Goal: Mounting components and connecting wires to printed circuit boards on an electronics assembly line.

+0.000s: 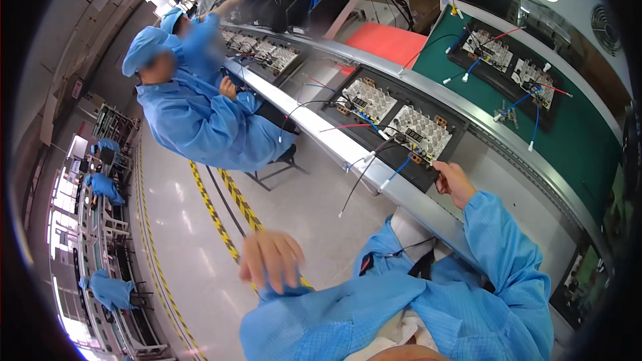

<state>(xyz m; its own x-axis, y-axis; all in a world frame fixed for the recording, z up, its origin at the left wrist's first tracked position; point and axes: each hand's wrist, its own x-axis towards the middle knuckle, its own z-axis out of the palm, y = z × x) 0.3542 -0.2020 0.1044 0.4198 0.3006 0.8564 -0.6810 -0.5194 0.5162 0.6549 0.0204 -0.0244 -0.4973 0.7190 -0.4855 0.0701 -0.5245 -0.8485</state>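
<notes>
My right hand [455, 183] is at the near right corner of a black tray [461, 120], thumb and fingers pressed together by the edge of a circuit board [418, 135]. What lies between the fingertips is too small to make out. A second circuit board [366, 101] sits to the left in the same tray. Both carry pale components and dark display blocks, with red, blue and black wires trailing over the front rail. Slightly blurred, my left hand [271, 261] hangs in the air above the floor with its fingers stretched out, holding nothing.
A metal conveyor rail [321, 117] runs along the line. Beyond it, another black tray with wired boards [505, 60] rests on a green bench mat [575, 130]. Two people in blue work at the left, one person [194, 113] seated nearby. Yellow-black tape [214, 210] marks the floor.
</notes>
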